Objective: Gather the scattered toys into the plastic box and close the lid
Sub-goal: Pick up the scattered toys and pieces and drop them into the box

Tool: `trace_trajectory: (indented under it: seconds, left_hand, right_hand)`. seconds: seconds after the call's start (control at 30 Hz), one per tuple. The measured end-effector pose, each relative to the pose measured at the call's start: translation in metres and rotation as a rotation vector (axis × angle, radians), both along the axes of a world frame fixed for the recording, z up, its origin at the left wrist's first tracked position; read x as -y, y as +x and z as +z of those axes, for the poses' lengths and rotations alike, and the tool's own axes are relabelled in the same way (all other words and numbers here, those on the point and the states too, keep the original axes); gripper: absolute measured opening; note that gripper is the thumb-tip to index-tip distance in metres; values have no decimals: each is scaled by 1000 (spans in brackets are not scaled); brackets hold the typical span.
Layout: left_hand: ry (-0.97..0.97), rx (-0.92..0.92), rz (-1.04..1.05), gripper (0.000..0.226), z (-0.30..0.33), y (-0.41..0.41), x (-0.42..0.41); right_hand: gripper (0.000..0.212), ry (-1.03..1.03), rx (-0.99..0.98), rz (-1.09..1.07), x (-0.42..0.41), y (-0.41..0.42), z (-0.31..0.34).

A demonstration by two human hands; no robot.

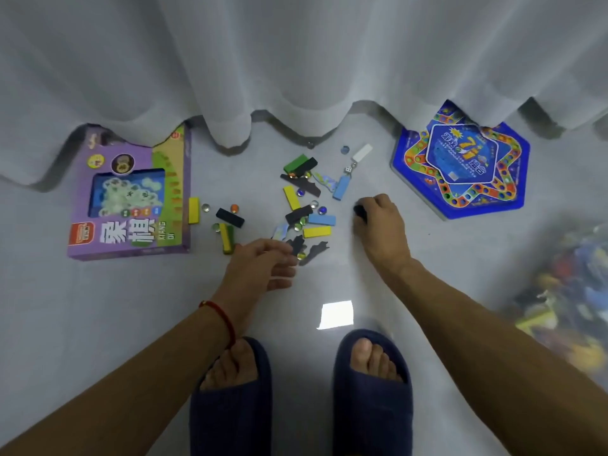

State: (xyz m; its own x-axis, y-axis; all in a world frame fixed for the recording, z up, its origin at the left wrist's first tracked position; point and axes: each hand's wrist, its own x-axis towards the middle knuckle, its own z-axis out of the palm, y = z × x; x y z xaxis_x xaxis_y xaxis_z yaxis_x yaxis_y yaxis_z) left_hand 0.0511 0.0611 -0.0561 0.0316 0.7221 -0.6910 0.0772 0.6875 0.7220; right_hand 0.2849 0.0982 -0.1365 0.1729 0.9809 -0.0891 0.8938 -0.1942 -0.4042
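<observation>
Nearest: two feet in dark blue slippers point(371, 390) on the pale floor point(98, 307), a bright square of reflected light point(335, 314) just ahead of the right one. Red string bracelet point(223, 315) on the left wrist.

Beyond the slippers, both arms stretched toward the toy scatter point(296, 205). Left hand point(263, 268) hovering at the near edge of the scatter, blurred, fingers point(279, 278) loosely spread and holding nothing, tips just beside two black flat pieces point(309, 250). Right hand point(378, 222) at the right edge of the scatter, fingers curled around a small black block point(360, 212).

Scatter itself, counted as far as the blur allows: four yellow blocks, three light blue, four or so black, one green, one white point(362, 153) at the far side, one white die point(347, 169), roughly ten glass marbles among them. One yellow block point(193, 210) lying far left of the scatter, touching the purple xiangqi game box point(131, 199).

Right of the scatter, a blue hexagonal board-game box point(460, 166). Near right of the scatter, at the frame edge, a clear plastic box point(566, 307) with mixed coloured toys inside, heavily blurred; lid not discernible.

Farthest: a white curtain point(296, 60), hem draped over the far edges of both game boxes.
</observation>
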Motion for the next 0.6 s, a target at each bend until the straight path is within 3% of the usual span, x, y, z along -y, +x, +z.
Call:
trace_trajectory:
  seconds: [0.17, 0.27, 0.37, 0.5, 0.6]
  left_hand:
    - [-149, 241, 96, 24, 0, 31, -16]
    - [-314, 551, 162, 43, 1, 43, -30]
    - [-365, 732, 262, 47, -2, 48, -42]
    - [-366, 660, 306, 43, -6, 52, -53]
    - [-344, 591, 282, 38, -8, 47, -59]
  right_hand:
    - [23, -57, -331, -129, 0, -10, 18]
    - [24, -150, -519, 145, 4, -28, 59]
    - [25, -149, -405, 409, -1, -33, 85]
    - [14, 135, -240, 121, -51, 0, 62]
    - [28, 70, 51, 139, -96, 39, 26]
